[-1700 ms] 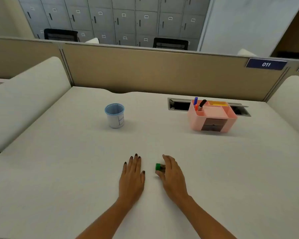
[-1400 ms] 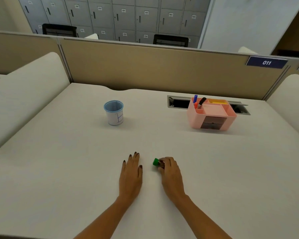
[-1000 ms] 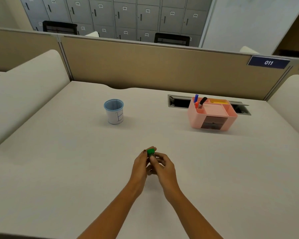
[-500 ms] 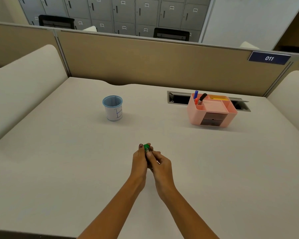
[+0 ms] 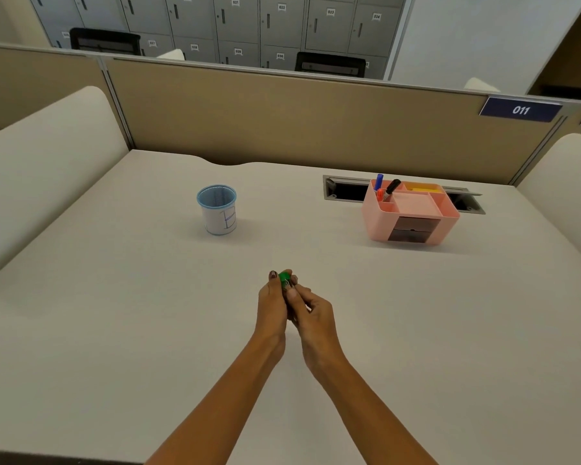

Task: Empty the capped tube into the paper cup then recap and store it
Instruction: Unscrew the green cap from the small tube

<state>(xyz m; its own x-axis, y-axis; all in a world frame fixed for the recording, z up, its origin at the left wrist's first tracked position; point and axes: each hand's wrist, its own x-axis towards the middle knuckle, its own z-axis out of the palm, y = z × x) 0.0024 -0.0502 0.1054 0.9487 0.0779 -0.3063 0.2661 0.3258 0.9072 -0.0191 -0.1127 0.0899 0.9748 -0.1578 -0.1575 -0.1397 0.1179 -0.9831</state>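
A small tube with a green cap (image 5: 285,278) is held above the middle of the desk between both hands. My left hand (image 5: 273,305) pinches the green cap with its fingertips. My right hand (image 5: 311,313) wraps the tube's body, which is mostly hidden by the fingers. The paper cup (image 5: 217,209), white with a blue rim and blue marks, stands upright at the back left of the desk, well apart from the hands.
A pink desk organizer (image 5: 411,213) with pens and small drawers stands at the back right, in front of a cable slot (image 5: 342,191). A beige partition (image 5: 282,112) closes the far edge. Padded white dividers flank both sides.
My right hand picked the tube up off the desk. My left hand rose from lying flat and closed its fingertips on the green cap. Both hands now hold it together.
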